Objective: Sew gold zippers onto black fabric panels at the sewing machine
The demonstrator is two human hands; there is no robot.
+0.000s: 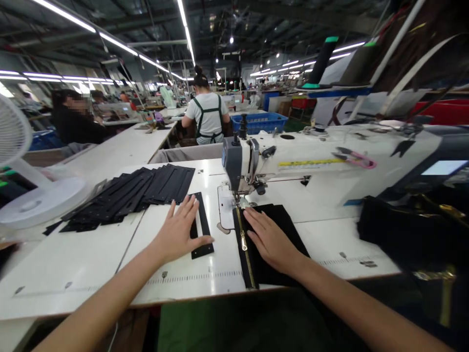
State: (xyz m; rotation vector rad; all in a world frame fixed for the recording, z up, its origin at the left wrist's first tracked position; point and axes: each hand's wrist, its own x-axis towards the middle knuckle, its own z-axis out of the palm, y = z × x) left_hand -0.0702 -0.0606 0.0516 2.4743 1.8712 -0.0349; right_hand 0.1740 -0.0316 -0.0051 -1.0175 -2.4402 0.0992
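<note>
My left hand [180, 229] lies flat with its fingers apart on a black rectangular frame piece [205, 234] that has a long slot, on the white sewing table. My right hand [269, 237] is spread over a black fabric piece [286, 230] beside a gold-toothed zipper [250, 268] on black tape. The zipper's gold pull [244, 242] hangs near my right fingers. The far end of zipper and fabric sits at the presser foot of the sewing machine [238, 171]. Left of my left hand, a fanned pile of similar black frame pieces [146, 193] rests on the table.
A white fan [44, 195] stands at the left. Pink-handled snips [355, 157] lie against the machine arm. Black pieces with gold zippers [403, 234] are heaped at the right. Ahead, a person in a white shirt [208, 115] sits near a blue basket [262, 122].
</note>
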